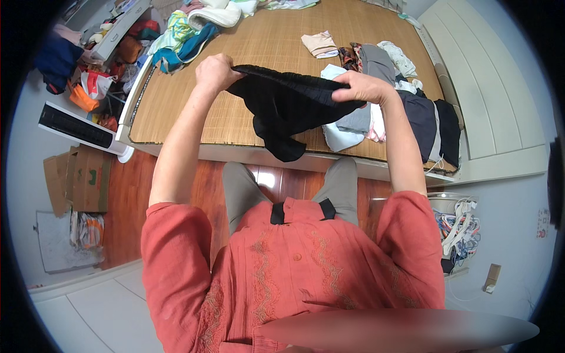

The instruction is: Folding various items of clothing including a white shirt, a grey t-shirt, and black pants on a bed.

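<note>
A black garment with a gathered, elastic-looking waistband (291, 103) hangs stretched between my hands, above the front edge of a bed covered with a bamboo mat (265, 39). My left hand (217, 73) grips one end of the band in a fist. At the other end, my right hand (364, 89) pinches the band between thumb and fingers. The lower part of the cloth droops in folds past the bed's edge. Below and beside my right hand lie folded light blue and grey clothes (353, 121), partly hidden by that hand and arm.
Folded dark garments (417, 125) lie at the bed's right, with a folded beige cloth (320, 45) farther back. A heap of clothes (181, 42) sits at the far left. A white tower fan (81, 128) and cardboard boxes (88, 176) stand left; hangers (459, 231) hang right.
</note>
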`<state>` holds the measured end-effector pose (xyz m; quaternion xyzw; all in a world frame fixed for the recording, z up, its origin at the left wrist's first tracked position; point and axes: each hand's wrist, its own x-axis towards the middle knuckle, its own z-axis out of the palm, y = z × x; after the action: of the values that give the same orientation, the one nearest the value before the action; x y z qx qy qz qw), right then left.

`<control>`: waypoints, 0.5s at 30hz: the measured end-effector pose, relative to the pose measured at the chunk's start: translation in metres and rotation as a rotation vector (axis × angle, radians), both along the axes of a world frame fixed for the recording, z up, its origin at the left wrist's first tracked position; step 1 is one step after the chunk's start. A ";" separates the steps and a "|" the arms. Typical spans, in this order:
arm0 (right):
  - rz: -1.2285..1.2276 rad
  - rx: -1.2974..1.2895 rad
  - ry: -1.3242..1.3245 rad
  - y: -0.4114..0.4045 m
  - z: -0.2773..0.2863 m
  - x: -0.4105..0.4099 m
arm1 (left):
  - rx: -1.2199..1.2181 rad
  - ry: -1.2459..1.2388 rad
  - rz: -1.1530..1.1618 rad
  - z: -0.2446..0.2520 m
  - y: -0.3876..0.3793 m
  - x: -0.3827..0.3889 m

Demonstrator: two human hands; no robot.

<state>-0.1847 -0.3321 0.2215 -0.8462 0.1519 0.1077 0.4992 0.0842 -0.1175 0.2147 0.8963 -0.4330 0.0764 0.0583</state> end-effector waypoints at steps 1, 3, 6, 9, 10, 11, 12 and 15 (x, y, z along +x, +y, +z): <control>0.138 -0.134 0.047 0.007 0.004 0.002 | 0.002 0.000 0.002 0.004 0.000 0.001; 0.320 -0.287 -0.112 0.019 0.000 0.007 | 0.007 0.045 0.025 0.010 -0.002 0.002; 0.246 -0.622 -0.062 0.020 -0.016 0.015 | 0.004 0.068 0.005 0.013 -0.001 0.002; 0.125 -0.741 -0.429 0.011 -0.024 0.026 | 0.025 0.176 -0.134 0.001 -0.001 0.020; 0.060 -0.423 -0.360 0.014 -0.015 0.030 | 0.012 0.249 -0.157 -0.005 0.000 0.023; -0.006 -0.104 -0.284 0.015 -0.012 0.035 | 0.016 0.257 -0.158 -0.012 0.000 0.027; -0.029 -0.022 -0.341 0.005 -0.026 0.041 | 0.013 0.368 -0.206 -0.019 -0.006 0.030; -0.016 0.016 -0.391 0.002 -0.041 0.075 | -0.198 0.484 -0.459 -0.045 -0.018 0.026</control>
<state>-0.1096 -0.3305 0.1803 -0.8460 0.0577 -0.0616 0.5265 0.1103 -0.1351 0.1701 0.7576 -0.5875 -0.1117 0.2615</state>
